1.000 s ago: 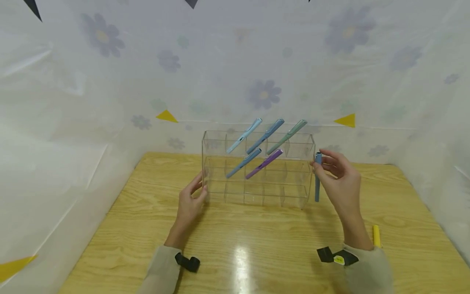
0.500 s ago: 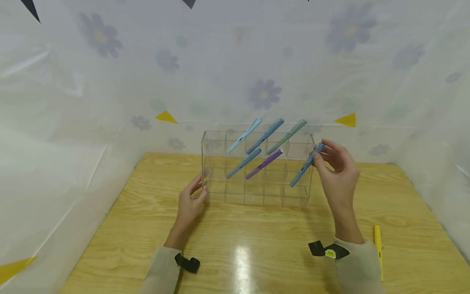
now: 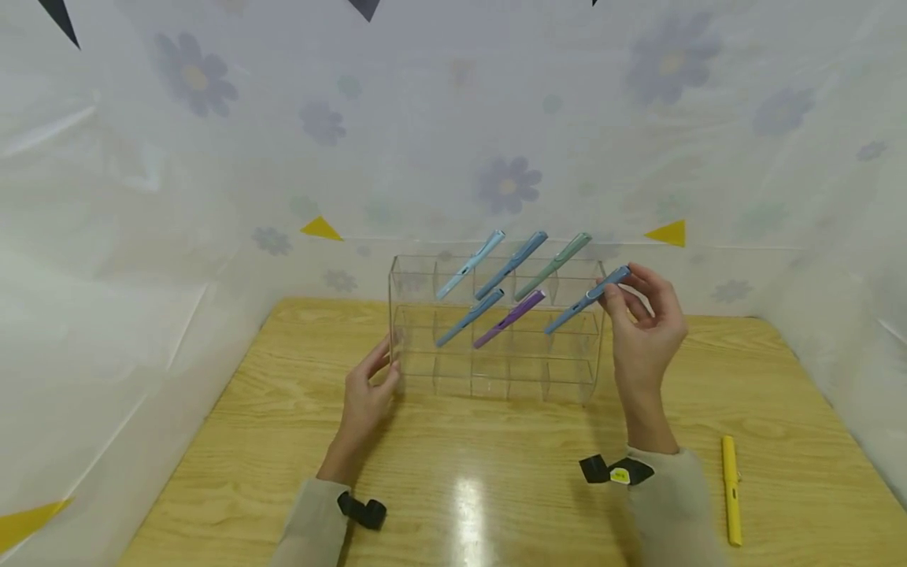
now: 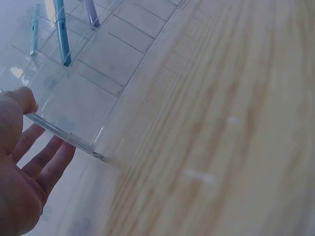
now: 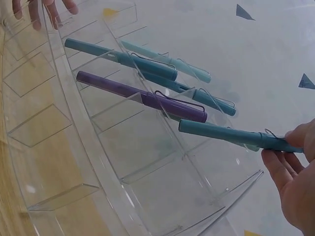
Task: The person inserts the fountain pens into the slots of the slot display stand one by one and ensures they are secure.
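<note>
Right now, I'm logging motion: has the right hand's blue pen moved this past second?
Yes: against the clear rack in the head view, the held pen swung its lower end left and upward.

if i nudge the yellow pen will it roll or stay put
The yellow pen might start rolling, as it looks slim and rounded, but its protruding clip would probably stop it. Straight throughout, it seems stiff.

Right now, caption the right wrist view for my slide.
The right grip holds a blue pen by its clip end; a purple pen slants in the clear rack.
</note>
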`<state>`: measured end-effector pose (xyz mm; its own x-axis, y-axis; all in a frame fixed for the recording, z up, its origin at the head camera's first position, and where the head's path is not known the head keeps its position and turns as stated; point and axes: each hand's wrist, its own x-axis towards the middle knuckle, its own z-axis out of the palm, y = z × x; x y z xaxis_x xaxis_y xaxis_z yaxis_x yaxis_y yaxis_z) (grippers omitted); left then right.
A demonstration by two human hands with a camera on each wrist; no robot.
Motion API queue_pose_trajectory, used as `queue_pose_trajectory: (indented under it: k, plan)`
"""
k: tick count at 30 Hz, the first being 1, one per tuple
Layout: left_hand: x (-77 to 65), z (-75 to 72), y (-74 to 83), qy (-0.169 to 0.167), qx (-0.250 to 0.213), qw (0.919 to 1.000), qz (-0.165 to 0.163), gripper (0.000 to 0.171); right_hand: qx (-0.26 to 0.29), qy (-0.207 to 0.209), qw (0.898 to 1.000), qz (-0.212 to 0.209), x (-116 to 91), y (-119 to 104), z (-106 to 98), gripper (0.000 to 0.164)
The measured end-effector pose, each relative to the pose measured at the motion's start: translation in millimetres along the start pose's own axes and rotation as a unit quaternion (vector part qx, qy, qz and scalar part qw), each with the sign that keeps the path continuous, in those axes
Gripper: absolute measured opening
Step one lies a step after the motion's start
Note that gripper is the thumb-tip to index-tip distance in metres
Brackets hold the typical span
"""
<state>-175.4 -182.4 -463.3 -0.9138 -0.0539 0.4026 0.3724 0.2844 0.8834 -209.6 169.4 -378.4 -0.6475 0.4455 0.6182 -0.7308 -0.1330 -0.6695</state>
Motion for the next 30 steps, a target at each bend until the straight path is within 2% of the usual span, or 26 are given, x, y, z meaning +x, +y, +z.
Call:
queue_pose_trajectory:
  k: [5,17,24,30]
  plan:
    - [0.0,0.1,1.5,0.002,0.009,1.0000,0.002,0.046,-0.019,0.007,1.000,-0.007,-1,7,0,0.035]
    - [-0.6,0.2,3.0,0.002,0.004,1.0000,0.001,0.047,-0.065,-0.022,0.997,0.043,-12,21,5,0.027]
    - [-0.6,0.7,1.2,0.002,0.011,0.9999,0.013,0.045,-0.141,-0.048,0.988,0.036,-18,24,10,0.023]
    - [0.4,1.4,0.3,0.003,0.002,0.9997,0.024,0.045,-0.184,-0.056,0.981,0.038,-20,28,14,0.021]
